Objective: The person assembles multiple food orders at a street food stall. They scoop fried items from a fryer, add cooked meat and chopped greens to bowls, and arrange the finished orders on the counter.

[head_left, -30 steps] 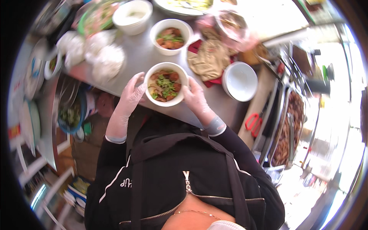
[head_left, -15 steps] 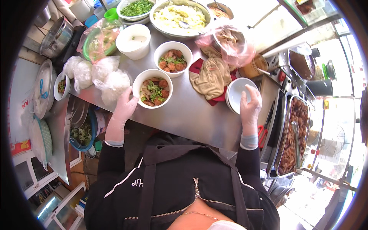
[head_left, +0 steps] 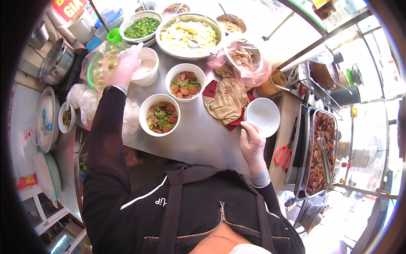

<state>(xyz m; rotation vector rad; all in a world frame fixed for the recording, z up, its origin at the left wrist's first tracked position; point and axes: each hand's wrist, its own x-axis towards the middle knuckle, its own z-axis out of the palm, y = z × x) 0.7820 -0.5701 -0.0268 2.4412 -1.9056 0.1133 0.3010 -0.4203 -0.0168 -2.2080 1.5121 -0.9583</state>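
Observation:
My left hand point(head_left: 127, 65), in a clear glove, reaches forward to a deep white tub point(head_left: 148, 79), its fingers closed over the near-left rim. The hand hides part of that rim. My right hand point(head_left: 253, 144), also gloved, pinches the lower edge of a shallow white round dish point(head_left: 264, 116) at the right of the steel table. Between my hands stand two white bowls with meatballs, meat slices and chopped herbs: a nearer bowl point(head_left: 142, 117) and a farther bowl point(head_left: 168, 80). Neither is touched.
Beside the dish lies a beige and red cloth point(head_left: 226, 99). Farther back are a bowl of pale shredded vegetable point(head_left: 173, 53), chopped greens point(head_left: 141, 27) and a pink-bagged meat bowl point(head_left: 243, 55). Red-handled scissors point(head_left: 282, 155) and a meat tray point(head_left: 311, 186) are at right.
My left hand has left the nearer food bowl and moved forward to the white tub. My right hand has lowered to the dish's near edge. The view has shifted slightly.

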